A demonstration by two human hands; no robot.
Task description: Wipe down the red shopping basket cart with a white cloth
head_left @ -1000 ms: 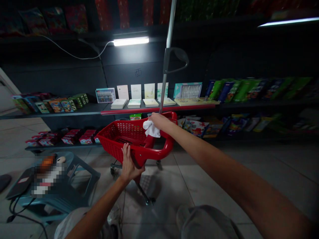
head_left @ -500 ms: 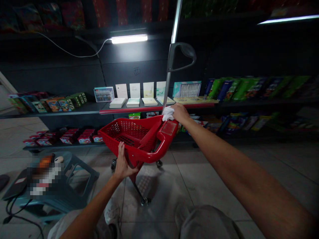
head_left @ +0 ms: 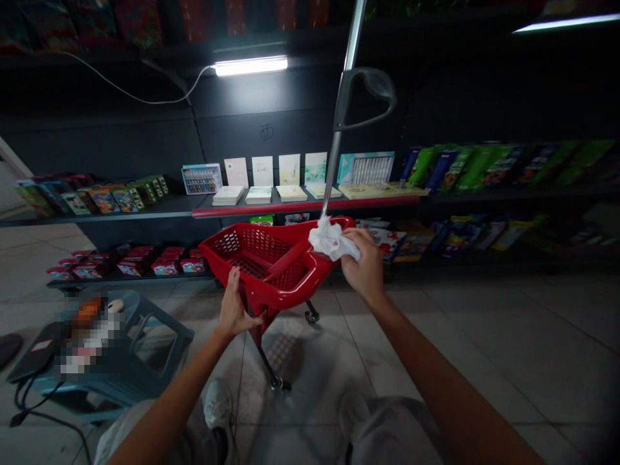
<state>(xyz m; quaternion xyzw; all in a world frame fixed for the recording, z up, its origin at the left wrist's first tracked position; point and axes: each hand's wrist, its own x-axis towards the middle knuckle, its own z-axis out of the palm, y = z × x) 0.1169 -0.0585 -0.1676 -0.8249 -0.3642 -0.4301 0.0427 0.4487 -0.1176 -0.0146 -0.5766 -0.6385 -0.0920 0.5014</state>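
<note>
A red plastic shopping basket on wheels (head_left: 264, 258) stands tipped toward me on the tiled floor. Its metal pull pole with a grey handle (head_left: 363, 97) rises from the far right corner. My left hand (head_left: 232, 310) grips the basket's near left rim, fingers wrapped over the edge. My right hand (head_left: 365, 265) is closed on a crumpled white cloth (head_left: 329, 239), which it presses against the basket's right rim at the foot of the pole.
Dark shelves (head_left: 300, 206) behind the basket carry cards, paint sets and boxed goods. A blue plastic stool (head_left: 130, 349) with items and cables on it stands at the lower left. My knees and a shoe (head_left: 217, 407) show at the bottom.
My right hand with the cloth has drawn back from the pole's base along the right rim toward me. The basket has shifted slightly and the view has tilted.
</note>
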